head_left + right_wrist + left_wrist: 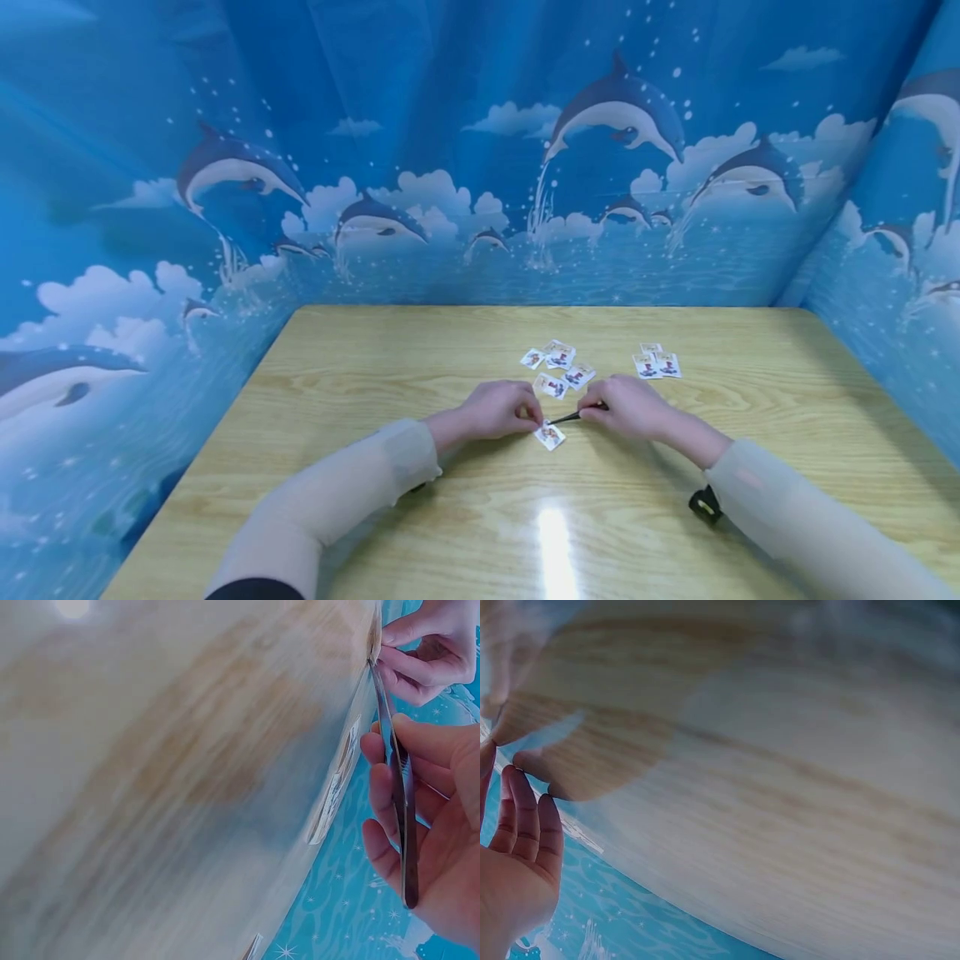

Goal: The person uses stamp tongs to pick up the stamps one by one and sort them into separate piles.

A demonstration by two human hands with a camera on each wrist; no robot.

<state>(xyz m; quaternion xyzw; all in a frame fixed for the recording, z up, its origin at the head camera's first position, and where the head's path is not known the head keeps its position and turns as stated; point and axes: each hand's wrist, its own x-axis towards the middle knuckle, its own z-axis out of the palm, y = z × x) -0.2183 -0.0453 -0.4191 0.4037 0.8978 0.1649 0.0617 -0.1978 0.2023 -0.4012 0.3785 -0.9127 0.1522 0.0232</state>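
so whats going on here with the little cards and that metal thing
A person sits at a wooden table working on one small picture card. The left hand pinches the card at its edge, while the right hand holds a pair of tweezers with the tips pointed at that same card. Farther back lie a loose cluster of cards and a smaller group of cards to the right, both untouched.
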